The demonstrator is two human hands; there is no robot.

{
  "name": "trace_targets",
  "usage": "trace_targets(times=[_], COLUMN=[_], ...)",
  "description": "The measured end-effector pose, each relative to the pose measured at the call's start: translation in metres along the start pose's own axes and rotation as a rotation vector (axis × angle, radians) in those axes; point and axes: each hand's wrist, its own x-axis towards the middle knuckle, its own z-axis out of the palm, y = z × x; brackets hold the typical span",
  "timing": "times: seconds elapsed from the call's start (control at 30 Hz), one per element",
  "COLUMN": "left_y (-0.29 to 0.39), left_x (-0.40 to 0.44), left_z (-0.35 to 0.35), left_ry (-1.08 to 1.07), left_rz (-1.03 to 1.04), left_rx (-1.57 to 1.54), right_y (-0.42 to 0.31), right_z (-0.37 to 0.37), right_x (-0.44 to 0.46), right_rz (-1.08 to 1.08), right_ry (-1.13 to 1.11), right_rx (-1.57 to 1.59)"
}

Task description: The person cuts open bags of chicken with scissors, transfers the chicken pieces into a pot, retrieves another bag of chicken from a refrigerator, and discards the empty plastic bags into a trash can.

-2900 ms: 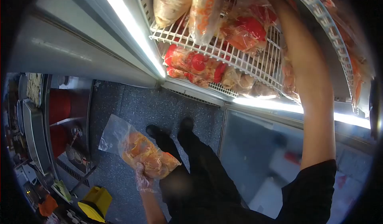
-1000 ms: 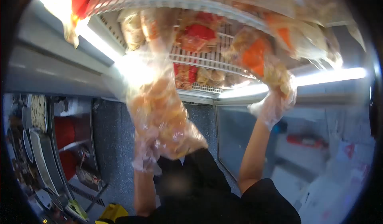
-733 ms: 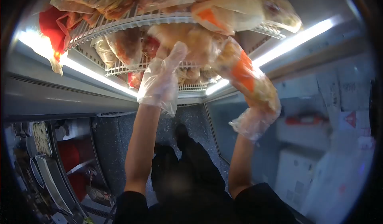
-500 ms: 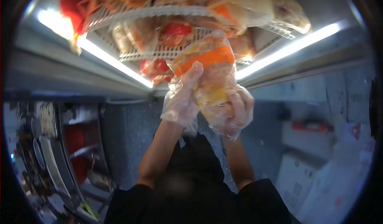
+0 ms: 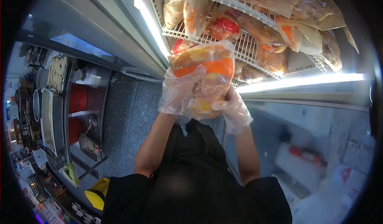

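Observation:
Both hands wear clear plastic gloves and hold one clear bag of pale, yellowish pieces (image 5: 211,80) with an orange band across it, in front of the lit fridge. My left hand (image 5: 181,90) grips the bag's left side, its thumb lying over the front. On the lower right, my right hand (image 5: 231,106) has its fingers closed round the bag's edge. Behind the bag, a white wire shelf (image 5: 247,48) carries several bagged items, among them a bag with a red patch (image 5: 223,26).
An upper rack (image 5: 239,6) with more bags curves overhead. At the left stand a metal shelf unit with red containers (image 5: 77,98), a tray of pale food (image 5: 58,74) and a long metal pan (image 5: 52,120). A yellow object (image 5: 97,194) is on the floor. Glass door at right.
The earlier bag of orange pieces has left my left hand. My right hand has brought the orange-banded bag out from the shelves, and both hands now hold it. The view has turned.

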Motion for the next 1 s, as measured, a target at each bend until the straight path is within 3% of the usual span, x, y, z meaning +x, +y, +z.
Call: trace_targets(times=[0.1,0.3,0.4,0.5,0.53,0.57,0.67,0.7,0.8,0.87,0.93,1.0], left_y=[0.016,-0.016,-0.033,-0.051,-0.061,-0.075,-0.073,-0.068,-0.04,-0.026,-0.022,-0.036], left_x=[-0.027,-0.023,-0.017,-0.005,0.003,0.007,0.005,-0.004,-0.028,-0.039,-0.041,-0.037], left_z=[-0.006,-0.029,-0.033,-0.038,-0.039,-0.043,-0.055,-0.056,-0.04,-0.023,-0.023,-0.028], left_ry=[-0.243,-0.276,-0.245,-0.173,-0.18,-0.185,-0.147,-0.119,-0.167,-0.127,-0.111,-0.132], left_rz=[0.175,0.153,0.142,0.387,0.393,0.384,0.232,0.156,0.206,0.114,-0.04,0.003], left_rx=[-0.112,-0.009,0.114,0.426,0.341,0.253,0.193,0.21,0.084,-0.012,0.033,-0.015], right_y=[-0.011,-0.017,-0.006,0.039,0.039,0.032,0.015,0.027,-0.006,-0.016,-0.043,-0.029], right_z=[0.013,0.018,0.011,0.004,0.008,0.008,0.021,0.011,0.004,-0.003,0.011,0.005], right_x=[-0.001,0.003,0.009,0.016,0.018,0.015,0.002,0.002,-0.004,0.0,0.002,0.006], right_rz=[0.073,0.17,0.083,-0.131,-0.222,-0.194,-0.14,0.01,-0.18,-0.023,0.032,0.011], right_ry=[0.089,0.083,0.108,0.171,0.207,0.172,0.234,0.17,0.09,0.019,-0.024,-0.022], right_rx=[0.136,-0.129,-0.276,-0.413,-0.459,-0.572,-0.468,-0.379,-0.431,-0.143,-0.229,-0.286])
